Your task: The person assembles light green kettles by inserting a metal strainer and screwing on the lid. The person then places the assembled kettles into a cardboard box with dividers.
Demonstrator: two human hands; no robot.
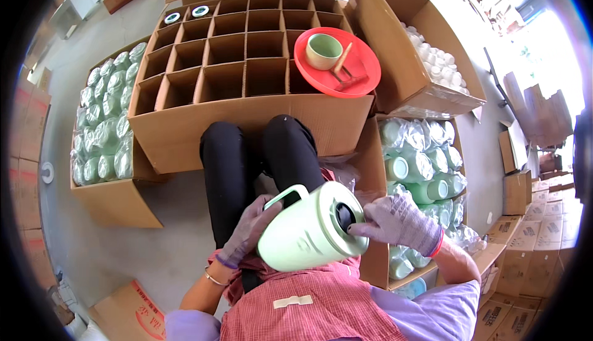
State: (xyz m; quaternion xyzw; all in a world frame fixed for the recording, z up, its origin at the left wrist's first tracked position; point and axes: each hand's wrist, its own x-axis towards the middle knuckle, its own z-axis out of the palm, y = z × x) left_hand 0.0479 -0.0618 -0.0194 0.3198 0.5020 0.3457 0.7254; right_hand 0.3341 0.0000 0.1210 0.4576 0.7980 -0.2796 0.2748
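Note:
A pale green insulated jug (pixel 293 239) lies tilted across my lap, its round mouth turned to the right. My left hand (pixel 248 231), in a grey glove, is closed around the jug at its handle side, and part of those fingers is hidden behind the body. At the mouth, my right hand (pixel 400 222), also gloved, has its fingers curled, with a fingertip pressed on the black round stopper (pixel 344 216) inside the rim. The looped handle (pixel 289 194) points up and away from me.
Ahead stands a divided carton (pixel 247 116) with two white-and-green round pieces (pixel 199 11) at its far left. A red basin (pixel 351 89) on it holds a green cup (pixel 323 52) and a wooden-handled tool (pixel 343 57). Cartons of wrapped green jugs (pixel 106 132) flank me; white caps (pixel 440 63) fill another.

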